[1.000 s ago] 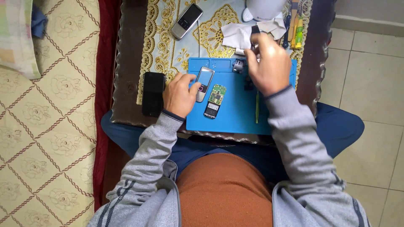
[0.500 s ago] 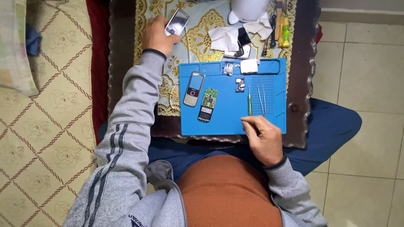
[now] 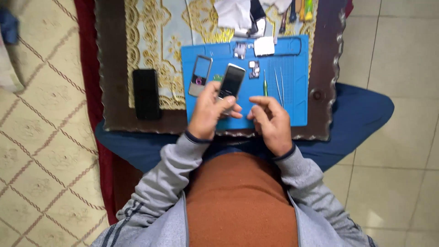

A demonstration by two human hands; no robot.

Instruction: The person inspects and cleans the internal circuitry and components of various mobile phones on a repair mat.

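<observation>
The left hand (image 3: 208, 110) grips a slim silver phone (image 3: 231, 82) by its lower end, fingers wrapped around it, dark screen facing up. The phone hangs over the blue work mat (image 3: 292, 110), pointing toward 12 o'clock. The right hand (image 3: 271, 120) sits at 3 o'clock from the left one, close but apart; its fingers are loosely curled with the forefinger stretched toward the phone, and it seems to hold nothing, though the palm side is hidden.

At 10 o'clock from the held phone, a phone front frame (image 3: 200, 75) lies flat on the mat. At 2 o'clock lie a green-handled tool (image 3: 265, 83) and thin tweezers (image 3: 279, 84), side by side. Small parts (image 3: 254, 69) rest near the mat's top edge. A black phone (image 3: 146, 93) lies well off at 9 o'clock on the dark wooden table (image 3: 114, 68).
</observation>
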